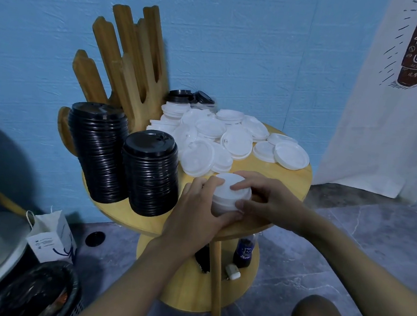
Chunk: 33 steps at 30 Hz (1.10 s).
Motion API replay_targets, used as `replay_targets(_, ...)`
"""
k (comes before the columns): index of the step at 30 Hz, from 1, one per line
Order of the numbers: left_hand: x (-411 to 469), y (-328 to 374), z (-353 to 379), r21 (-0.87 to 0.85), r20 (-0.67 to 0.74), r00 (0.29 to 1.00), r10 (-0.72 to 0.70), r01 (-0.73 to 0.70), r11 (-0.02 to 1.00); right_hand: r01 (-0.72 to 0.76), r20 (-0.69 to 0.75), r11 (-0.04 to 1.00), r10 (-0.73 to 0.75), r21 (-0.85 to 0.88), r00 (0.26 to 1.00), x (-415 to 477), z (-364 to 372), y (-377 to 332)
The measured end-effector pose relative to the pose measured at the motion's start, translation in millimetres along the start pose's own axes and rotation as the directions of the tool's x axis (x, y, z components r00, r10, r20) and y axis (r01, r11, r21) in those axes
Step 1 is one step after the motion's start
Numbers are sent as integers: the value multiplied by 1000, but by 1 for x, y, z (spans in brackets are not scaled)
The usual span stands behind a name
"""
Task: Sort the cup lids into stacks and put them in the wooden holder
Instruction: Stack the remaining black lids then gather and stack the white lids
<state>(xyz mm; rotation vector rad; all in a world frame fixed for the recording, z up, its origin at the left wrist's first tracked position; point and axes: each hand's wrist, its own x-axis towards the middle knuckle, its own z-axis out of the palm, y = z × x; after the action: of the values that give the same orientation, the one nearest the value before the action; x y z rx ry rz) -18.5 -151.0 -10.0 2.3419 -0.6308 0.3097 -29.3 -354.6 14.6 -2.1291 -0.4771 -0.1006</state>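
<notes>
White plastic lies under the fingers [246, 185] of both hands. The left hand [197, 212] curls round the near-left side of a short white lid stack [226, 197]; the right hand [271, 201] grips its top and right side. The stack stands at the near edge of the round wooden tabletop [293, 180]. Loose white lids [229, 139] lie scattered just beyond it. A shorter black lid stack [150, 175] and a taller black lid stack [97, 153] stand to the left. The wooden holder [127, 62] stands at the far left.
</notes>
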Motion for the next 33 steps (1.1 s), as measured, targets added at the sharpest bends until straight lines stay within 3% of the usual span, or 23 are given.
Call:
replay_targets(16,2,-1,-1,23,30,999,15,-15,1000,-10,-194,991,-16,-130,981,-2,6,5)
replay_targets(18,2,-1,-1,25,24,1000,16,-17,1000,-91,-410,967,-16,-239,912,5,-2,15)
replay_targets(20,2,-2,-1,27,22,1000,9,-9,1000,-333,-591,860,45,-388,805,12,-14,27)
replay_targets(23,2,-1,0,38,24,1000,1,-2,999,-577,-611,631,199,-518,766,18,-31,41)
replay_targets(27,3,0,-1,52,32,999,-8,7,999,-598,-585,616,260,-512,768,23,-40,49)
replay_targets(33,2,-1,0,63,32,999,-18,16,998,-530,-604,686,164,-498,780,21,-29,40)
